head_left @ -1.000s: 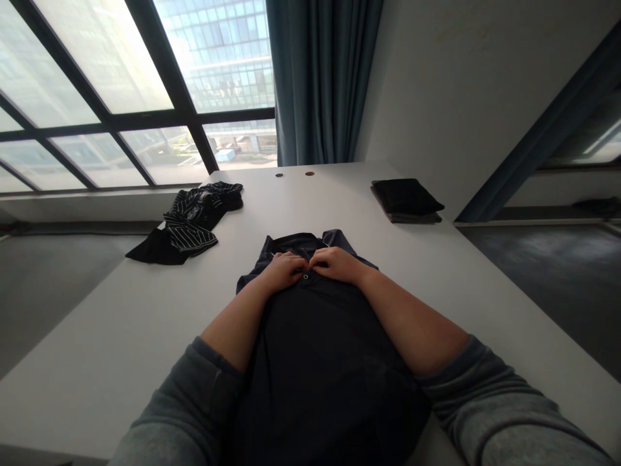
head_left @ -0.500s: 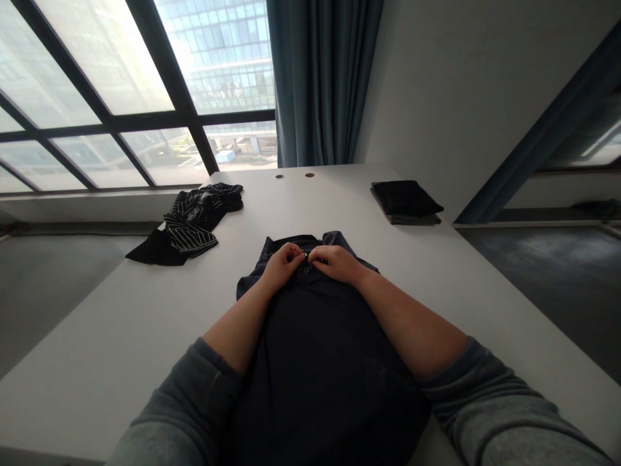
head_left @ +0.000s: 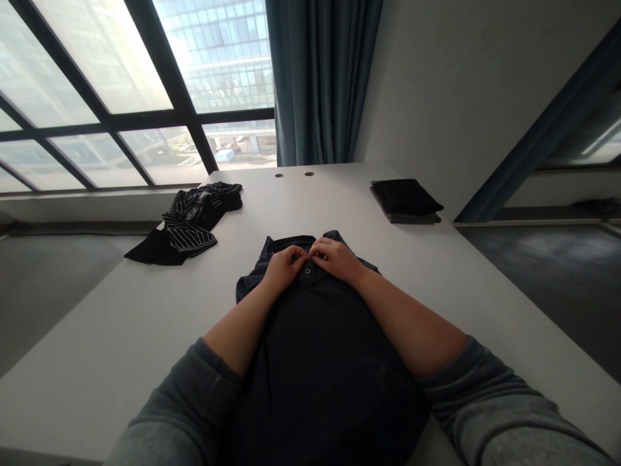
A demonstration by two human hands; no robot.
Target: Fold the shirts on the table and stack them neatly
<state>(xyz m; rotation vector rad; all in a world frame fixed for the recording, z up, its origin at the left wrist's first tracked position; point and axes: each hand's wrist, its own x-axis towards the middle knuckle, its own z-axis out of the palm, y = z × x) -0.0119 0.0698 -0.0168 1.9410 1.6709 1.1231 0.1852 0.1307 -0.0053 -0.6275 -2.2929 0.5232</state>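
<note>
A dark navy shirt (head_left: 330, 362) lies spread on the white table, its collar end away from me and its lower part towards my body. At the neck opening, my left hand (head_left: 287, 264) pinches the left side of the placket between thumb and fingertips. Close against it, my right hand (head_left: 336, 259) is closed on the right side of the placket. The fingertips of both hands almost meet over a small button, which they mostly cover. Just below them a light-rimmed button (head_left: 307, 271) shows on the placket.
On the table (head_left: 145, 362), a crumpled black-and-white striped garment (head_left: 191, 223) lies at the left edge. A stack of folded dark clothes (head_left: 407, 199) sits at the back right. Two round cable holes are near the far edge, before a blue curtain (head_left: 323, 84) and window.
My right hand has moved slightly up and left, bringing its fingertips closer to my left hand's. The upper button, visible before, is now mostly covered.
</note>
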